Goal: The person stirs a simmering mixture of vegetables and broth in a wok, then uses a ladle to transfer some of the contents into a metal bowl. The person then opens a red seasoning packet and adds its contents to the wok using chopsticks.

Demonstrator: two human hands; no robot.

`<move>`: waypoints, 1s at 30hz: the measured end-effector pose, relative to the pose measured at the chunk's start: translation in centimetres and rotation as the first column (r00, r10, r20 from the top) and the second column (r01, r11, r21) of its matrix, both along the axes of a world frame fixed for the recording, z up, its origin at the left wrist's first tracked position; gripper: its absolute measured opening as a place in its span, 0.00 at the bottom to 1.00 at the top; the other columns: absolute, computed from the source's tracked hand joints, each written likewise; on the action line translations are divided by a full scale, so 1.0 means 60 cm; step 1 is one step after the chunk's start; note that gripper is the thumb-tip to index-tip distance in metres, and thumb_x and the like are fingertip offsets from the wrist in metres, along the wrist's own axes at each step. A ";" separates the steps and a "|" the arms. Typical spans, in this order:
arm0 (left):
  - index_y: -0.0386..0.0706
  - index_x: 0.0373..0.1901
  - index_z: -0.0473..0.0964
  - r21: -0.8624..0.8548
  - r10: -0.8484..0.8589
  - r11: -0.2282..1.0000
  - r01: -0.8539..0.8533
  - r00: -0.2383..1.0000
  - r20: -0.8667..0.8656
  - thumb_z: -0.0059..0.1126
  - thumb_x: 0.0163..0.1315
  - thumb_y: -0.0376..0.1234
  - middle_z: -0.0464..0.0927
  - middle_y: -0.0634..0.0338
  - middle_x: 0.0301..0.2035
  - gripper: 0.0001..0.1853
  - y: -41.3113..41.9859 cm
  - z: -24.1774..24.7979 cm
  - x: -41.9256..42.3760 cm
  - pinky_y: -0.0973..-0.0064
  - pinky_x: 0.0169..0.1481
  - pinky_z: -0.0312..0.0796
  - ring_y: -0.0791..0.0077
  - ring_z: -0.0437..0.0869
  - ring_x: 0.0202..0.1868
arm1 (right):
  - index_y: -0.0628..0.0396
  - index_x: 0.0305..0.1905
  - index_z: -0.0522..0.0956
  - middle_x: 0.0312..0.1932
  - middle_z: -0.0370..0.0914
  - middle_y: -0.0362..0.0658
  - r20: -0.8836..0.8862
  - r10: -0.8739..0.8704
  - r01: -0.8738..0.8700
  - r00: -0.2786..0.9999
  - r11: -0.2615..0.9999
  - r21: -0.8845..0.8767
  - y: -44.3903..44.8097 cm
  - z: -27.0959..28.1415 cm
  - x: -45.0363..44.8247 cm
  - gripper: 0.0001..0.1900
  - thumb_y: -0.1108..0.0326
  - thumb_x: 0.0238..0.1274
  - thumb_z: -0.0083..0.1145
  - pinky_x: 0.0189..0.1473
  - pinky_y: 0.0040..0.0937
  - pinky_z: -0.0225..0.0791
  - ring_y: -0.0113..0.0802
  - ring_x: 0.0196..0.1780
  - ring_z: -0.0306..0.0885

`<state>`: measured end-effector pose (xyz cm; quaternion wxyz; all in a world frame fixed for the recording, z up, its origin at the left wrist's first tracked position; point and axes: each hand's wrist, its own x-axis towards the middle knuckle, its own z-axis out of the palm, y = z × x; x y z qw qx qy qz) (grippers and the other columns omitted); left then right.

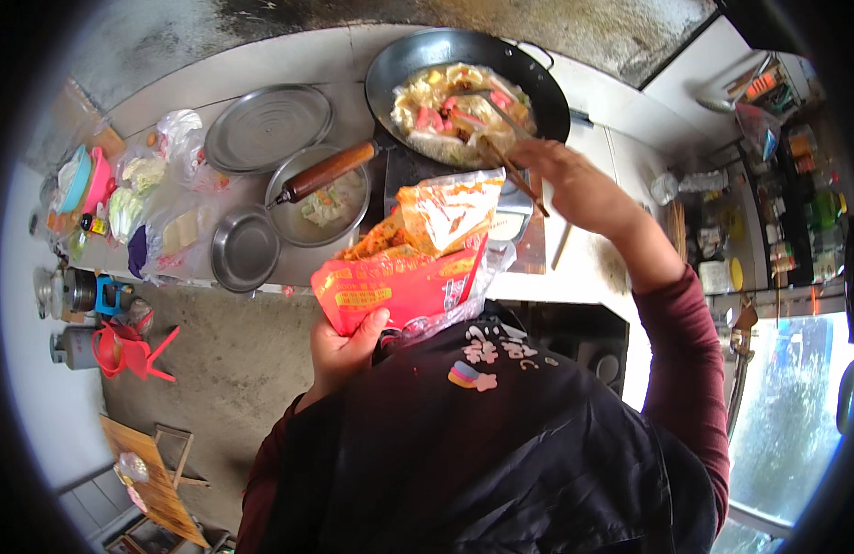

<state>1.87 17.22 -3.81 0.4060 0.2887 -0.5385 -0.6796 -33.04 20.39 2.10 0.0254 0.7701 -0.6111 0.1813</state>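
Observation:
In my left hand [347, 353] is a torn-open red seasoning packet [413, 280], thumb across its front. Orange-red paste smears its raised foil flap [454, 208]. My right hand [572, 183] is over the wok's near right rim, palm down, with bent fingers. A pair of wooden chopsticks [520, 181] crosses the rim beside those fingers, and a metal utensil [508, 114] runs from the food to beneath them. Which of these the fingers grip is hidden. The black wok [427, 55] holds broth with pale pieces, pink sausage-like pieces [434, 119] and dark red clumps.
The wok's wooden handle [330, 173] juts left over a metal basin [278, 218] with vegetable scraps. Left of it are a round metal lid [267, 128], a smaller metal bowl [245, 249] and bagged vegetables [125, 211]. A crowded shelf [756, 201] stands right; a red plastic chair [125, 350] stands left.

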 end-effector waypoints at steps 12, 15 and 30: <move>0.32 0.49 0.74 -0.048 -0.187 0.981 0.188 0.982 0.035 0.58 0.60 0.24 0.78 0.56 0.48 0.15 -0.012 -0.008 0.032 0.72 0.57 0.69 0.71 0.78 0.49 | 0.65 0.51 0.73 0.37 0.81 0.50 0.610 -0.682 0.344 0.403 0.731 0.589 0.140 -0.153 0.156 0.23 0.53 0.66 0.53 0.42 0.31 0.73 0.38 0.41 0.80; 0.32 0.49 0.74 -0.140 -0.269 0.952 0.271 0.962 0.038 0.58 0.60 0.25 0.78 0.56 0.48 0.15 -0.004 -0.011 0.029 0.72 0.57 0.69 0.72 0.78 0.49 | 0.63 0.40 0.75 0.31 0.78 0.42 0.794 -0.573 0.140 0.203 0.820 0.555 0.174 -0.138 0.171 0.12 0.63 0.67 0.53 0.37 0.27 0.71 0.26 0.34 0.76; 0.41 0.58 0.70 -0.390 -0.565 0.524 0.757 0.652 0.506 0.55 0.58 0.32 0.76 0.49 0.52 0.24 0.129 -0.086 -0.025 0.66 0.62 0.65 0.54 0.77 0.54 | 0.59 0.45 0.66 0.22 0.69 0.42 0.938 0.313 0.316 -0.147 0.914 -0.256 0.447 0.126 0.249 0.10 0.66 0.67 0.50 0.14 0.15 0.51 0.17 0.12 0.56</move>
